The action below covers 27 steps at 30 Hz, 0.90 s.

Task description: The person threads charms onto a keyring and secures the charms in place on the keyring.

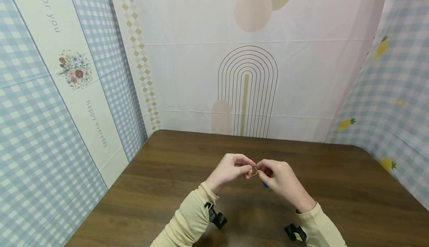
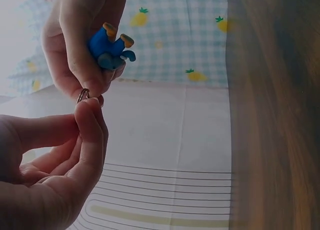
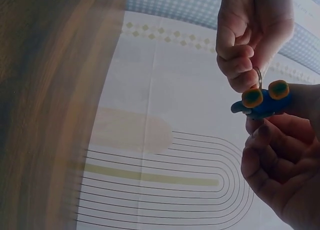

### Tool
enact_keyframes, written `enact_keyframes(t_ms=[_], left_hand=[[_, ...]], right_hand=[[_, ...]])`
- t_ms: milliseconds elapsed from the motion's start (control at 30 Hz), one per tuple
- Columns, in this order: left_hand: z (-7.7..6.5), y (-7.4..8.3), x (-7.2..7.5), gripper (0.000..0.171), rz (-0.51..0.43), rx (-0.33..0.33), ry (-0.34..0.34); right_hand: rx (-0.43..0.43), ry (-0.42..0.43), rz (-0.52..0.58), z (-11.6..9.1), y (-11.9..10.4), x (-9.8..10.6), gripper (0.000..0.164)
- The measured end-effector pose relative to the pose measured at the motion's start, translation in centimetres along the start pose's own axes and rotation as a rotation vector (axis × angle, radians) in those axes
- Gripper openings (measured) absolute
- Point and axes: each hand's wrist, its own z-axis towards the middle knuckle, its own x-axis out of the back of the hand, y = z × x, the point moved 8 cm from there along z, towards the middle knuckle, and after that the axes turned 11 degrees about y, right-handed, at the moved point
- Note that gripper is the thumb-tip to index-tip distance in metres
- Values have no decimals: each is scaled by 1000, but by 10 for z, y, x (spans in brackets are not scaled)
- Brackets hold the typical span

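Above the table, both hands meet at a small metal key ring point(image 2: 81, 94) of a keychain. My left hand point(image 1: 230, 170) pinches the ring between thumb and fingertips. From the other side, my right hand point(image 1: 282, 179) pinches the keychain near the same ring, its fingertips almost touching the left ones. A blue figurine point(image 2: 106, 49) with orange feet hangs by the right fingers. In the right wrist view, the figurine point(image 3: 267, 105) covers part of the right thumb and fingers. Only a sliver of blue shows in the head view.
Beneath the hands is a dark brown wooden table point(image 1: 161, 165). A pale cloth with printed arches point(image 1: 187, 72) hangs behind it. Blue checked cloths point(image 1: 30, 102) flank it on both sides. Each cream sleeve point(image 1: 187, 217) carries a black wrist mount point(image 1: 216, 217).
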Motion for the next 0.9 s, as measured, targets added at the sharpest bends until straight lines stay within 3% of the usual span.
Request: enact_keyframes(t_ms=[267,500,700,900], left_hand=[[2,-2,4,25,-41,23,68],[6,2,4,17,31,-43,127],[11,2,-1,16,72,-63,102],[14,0,-6,22,-3,-11,83]], right_hand=[[21,59,4,2,2,6,16],[-2,21,30,3,7,3,16],[35,31,46,5,11,4,17],[32,28,32,8,18,5,14]])
